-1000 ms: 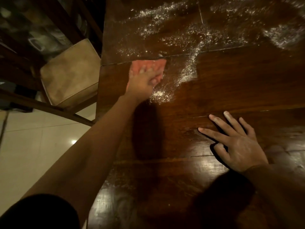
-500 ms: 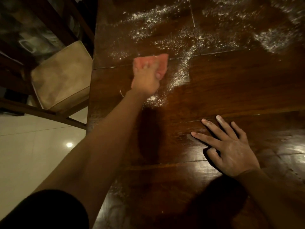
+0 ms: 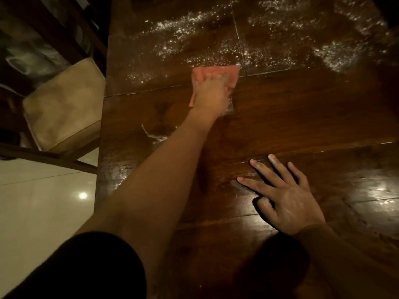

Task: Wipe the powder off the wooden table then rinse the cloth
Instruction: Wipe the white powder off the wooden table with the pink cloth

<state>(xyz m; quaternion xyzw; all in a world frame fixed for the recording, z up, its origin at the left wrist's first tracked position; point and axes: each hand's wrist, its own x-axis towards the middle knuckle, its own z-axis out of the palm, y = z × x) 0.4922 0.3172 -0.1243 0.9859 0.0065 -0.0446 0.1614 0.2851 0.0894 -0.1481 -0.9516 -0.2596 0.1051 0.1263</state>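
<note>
left hand (image 3: 210, 97) grips cloth (image 3: 224, 72), swept right over powder (image 3: 183, 29) | right hand (image 3: 291, 201) splayed flat

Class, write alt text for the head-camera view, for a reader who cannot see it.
A person's left hand grips a pink cloth on a dark wooden table, beside scattered white powder. The right hand rests flat nearer the camera; a cushioned chair stands left.
</note>
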